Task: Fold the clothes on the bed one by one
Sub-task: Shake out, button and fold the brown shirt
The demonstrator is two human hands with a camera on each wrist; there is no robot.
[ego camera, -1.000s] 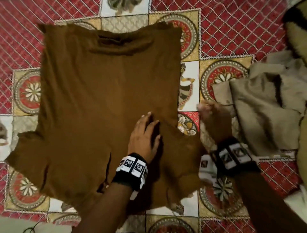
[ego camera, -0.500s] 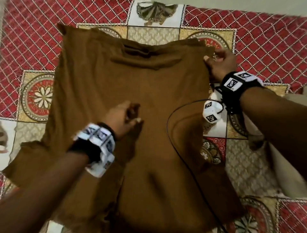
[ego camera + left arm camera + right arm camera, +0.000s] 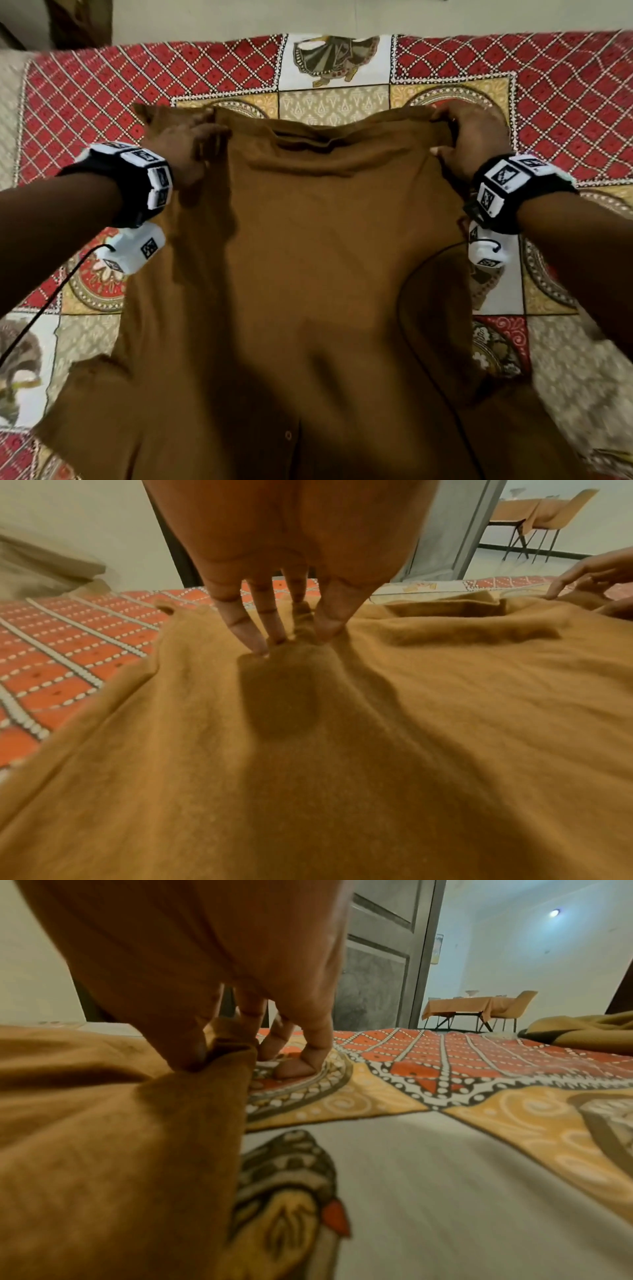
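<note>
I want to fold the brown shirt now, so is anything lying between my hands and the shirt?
Nothing visible does. The left hand already pinches the brown shirt near its far left corner, and the right hand holds the far right corner. Only a thin black cable from the wrist camera trails over the shirt's right side.

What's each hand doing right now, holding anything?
Left hand: fingertips pinch a fold of the brown shirt near its far left corner.
Right hand: grips the shirt's far right corner, thumb against fingers.
</note>
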